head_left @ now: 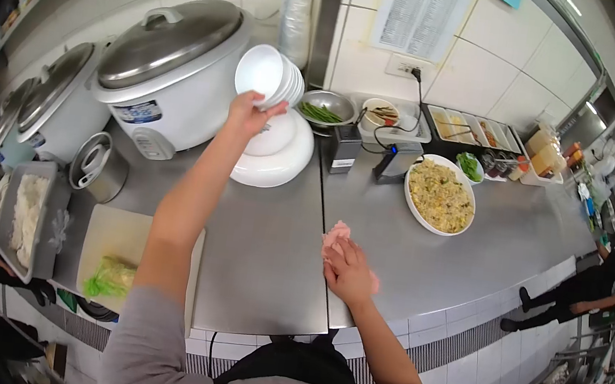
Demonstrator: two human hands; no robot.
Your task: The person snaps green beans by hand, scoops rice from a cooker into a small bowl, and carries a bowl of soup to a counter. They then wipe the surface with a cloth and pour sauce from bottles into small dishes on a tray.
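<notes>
several bowls (264, 77) — gripped in left hand (246, 115)

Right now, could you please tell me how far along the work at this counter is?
Done: the fried rice is plated. In hand: the left hand holds a stack of white bowls above the white plates; the right hand rests on a pink cloth on the counter. Left: the top bowl looks empty.
</notes>
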